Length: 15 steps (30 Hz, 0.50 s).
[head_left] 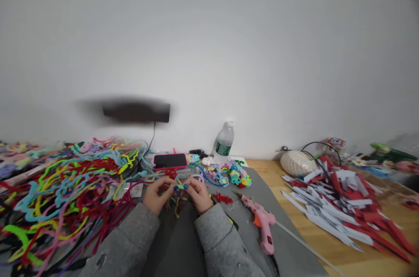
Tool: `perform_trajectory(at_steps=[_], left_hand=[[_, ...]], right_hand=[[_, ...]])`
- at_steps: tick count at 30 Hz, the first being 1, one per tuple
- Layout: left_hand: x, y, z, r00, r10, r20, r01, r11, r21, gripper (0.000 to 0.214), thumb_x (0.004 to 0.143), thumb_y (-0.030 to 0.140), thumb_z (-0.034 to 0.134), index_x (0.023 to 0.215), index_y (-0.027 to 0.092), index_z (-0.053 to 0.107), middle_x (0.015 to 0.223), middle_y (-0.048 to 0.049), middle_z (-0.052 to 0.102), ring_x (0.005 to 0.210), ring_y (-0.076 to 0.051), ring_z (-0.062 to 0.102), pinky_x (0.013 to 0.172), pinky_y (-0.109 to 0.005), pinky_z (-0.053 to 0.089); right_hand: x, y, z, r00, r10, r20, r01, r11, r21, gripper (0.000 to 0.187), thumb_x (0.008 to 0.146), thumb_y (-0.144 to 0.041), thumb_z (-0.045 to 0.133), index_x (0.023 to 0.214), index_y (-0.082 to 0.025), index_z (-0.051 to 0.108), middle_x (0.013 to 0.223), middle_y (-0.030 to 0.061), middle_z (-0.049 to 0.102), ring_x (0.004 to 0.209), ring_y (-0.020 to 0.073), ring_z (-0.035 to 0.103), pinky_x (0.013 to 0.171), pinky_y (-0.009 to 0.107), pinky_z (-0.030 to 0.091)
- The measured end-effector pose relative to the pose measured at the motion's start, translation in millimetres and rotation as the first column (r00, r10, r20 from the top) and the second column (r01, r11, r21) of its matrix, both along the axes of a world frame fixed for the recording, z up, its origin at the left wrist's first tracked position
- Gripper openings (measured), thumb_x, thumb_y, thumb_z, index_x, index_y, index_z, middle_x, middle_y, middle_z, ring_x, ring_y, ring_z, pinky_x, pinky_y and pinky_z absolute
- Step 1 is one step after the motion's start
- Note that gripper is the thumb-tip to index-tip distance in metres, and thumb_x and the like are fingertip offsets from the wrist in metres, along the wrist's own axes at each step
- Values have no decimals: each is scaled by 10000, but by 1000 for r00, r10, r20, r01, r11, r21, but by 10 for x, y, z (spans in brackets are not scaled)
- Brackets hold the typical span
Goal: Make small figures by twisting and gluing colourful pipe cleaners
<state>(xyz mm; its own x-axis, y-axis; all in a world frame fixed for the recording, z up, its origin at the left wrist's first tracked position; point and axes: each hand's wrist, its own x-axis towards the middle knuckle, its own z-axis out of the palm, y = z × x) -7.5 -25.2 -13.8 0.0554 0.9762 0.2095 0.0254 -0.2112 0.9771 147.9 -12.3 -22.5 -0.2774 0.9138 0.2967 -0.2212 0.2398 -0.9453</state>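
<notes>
My left hand (158, 195) and my right hand (198, 195) face each other over the grey mat (176, 242), fingertips almost meeting. Between them both hands pinch a small pale green pipe cleaner piece (180, 186); its exact shape is too small to make out. Several coloured pipe cleaner ends (177, 207) show just below the fingers, and I cannot tell whether they are attached to it. A red fuzzy piece (170, 174) lies just beyond my left hand. Right of my right hand rests another red pipe cleaner piece (223, 198).
A tangled heap of pipe cleaners (65, 198) covers the left side. Behind the hands are a phone (170, 161), a water bottle (224, 141) and finished-looking fuzzy flowers (237, 174). A pink glue gun (263, 229) lies at right, before red and white strips (347, 207).
</notes>
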Motion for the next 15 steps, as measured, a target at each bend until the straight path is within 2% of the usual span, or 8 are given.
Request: perform_trajectory(at_steps=[3,5,7,8,11,15], left_hand=[[-55,40,45,980,77,181,-54,990,-127,331,621,456,630,757,161,566,554,15,582,454,-118,543,361,-184,393],[-98,77,72,935,165,313,-107,975,-194,379,559,469,675,742,163,548,566,20,584,521,-137,579,395,-188,415],[-136,112,85,885,233,403,-131,955,-266,426,505,475,706,740,164,534,541,37,571,492,-125,570,392,-183,406],[-152,126,87,874,255,415,-138,947,-291,438,492,477,710,740,164,530,526,47,563,446,-108,546,378,-178,390],[-186,140,96,917,247,312,-170,952,-255,406,517,473,688,731,160,543,503,56,554,347,-64,446,330,-164,328],[-215,93,146,963,263,56,-264,964,22,260,612,406,616,671,157,568,482,56,507,384,-72,424,361,-171,326]], right_hand=[[-13,-27,38,993,-58,104,52,997,60,267,818,-384,463,736,-184,620,580,11,584,557,155,539,552,272,430],[-47,-60,59,968,-101,231,67,987,149,203,817,-295,456,806,-190,630,646,25,595,612,168,552,582,287,440],[-92,-99,74,900,-165,405,40,954,298,187,750,-167,495,885,-197,622,786,48,606,751,194,554,681,321,438],[-113,-117,79,853,-204,479,12,928,373,262,704,-116,509,931,-201,609,882,62,599,845,210,536,751,345,420],[-152,-157,83,725,-291,624,-77,867,493,466,628,-56,507,1063,-220,545,1143,78,507,1077,240,415,897,405,324],[-161,-190,76,581,-303,755,-241,822,516,434,654,-83,512,1037,-278,574,1234,32,464,1164,248,321,935,441,253]])
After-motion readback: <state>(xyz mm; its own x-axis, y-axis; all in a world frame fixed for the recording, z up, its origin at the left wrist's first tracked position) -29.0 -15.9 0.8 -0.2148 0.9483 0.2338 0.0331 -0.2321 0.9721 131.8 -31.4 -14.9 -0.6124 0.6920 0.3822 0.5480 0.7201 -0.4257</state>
